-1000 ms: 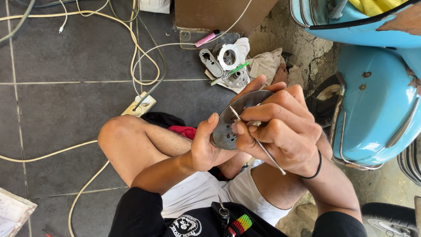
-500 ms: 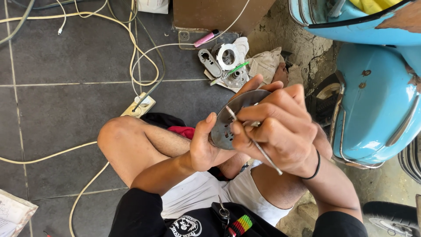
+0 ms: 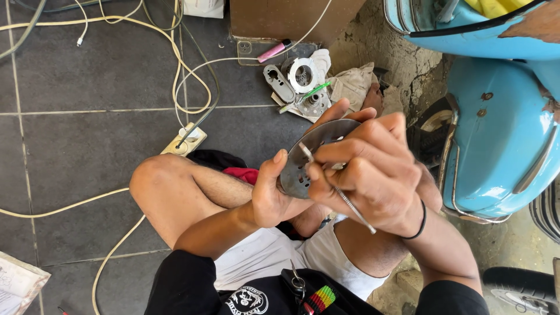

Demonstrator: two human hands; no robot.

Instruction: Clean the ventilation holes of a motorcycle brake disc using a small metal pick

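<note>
1. At centre frame, the left hand (image 3: 271,195) gripped the lower edge of the round perforated metal plate (image 3: 309,154), thumb up.
2. The right hand (image 3: 373,172) pinched a thin metal pick (image 3: 344,198); its long axis ran from lower right up to the plate face, touching it.
3. The right hand lay nearer the tip.
4. Against the earlier frames, both hands and the plate kept their positions; no clear shift showed.
5. Loose parts (image 3: 300,87) lay on the floor (image 3: 87,157) at upper centre.

blue scooter (image 3: 501,128), cream cables (image 3: 146,35), power strip (image 3: 184,140), pink marker (image 3: 274,51).
</note>
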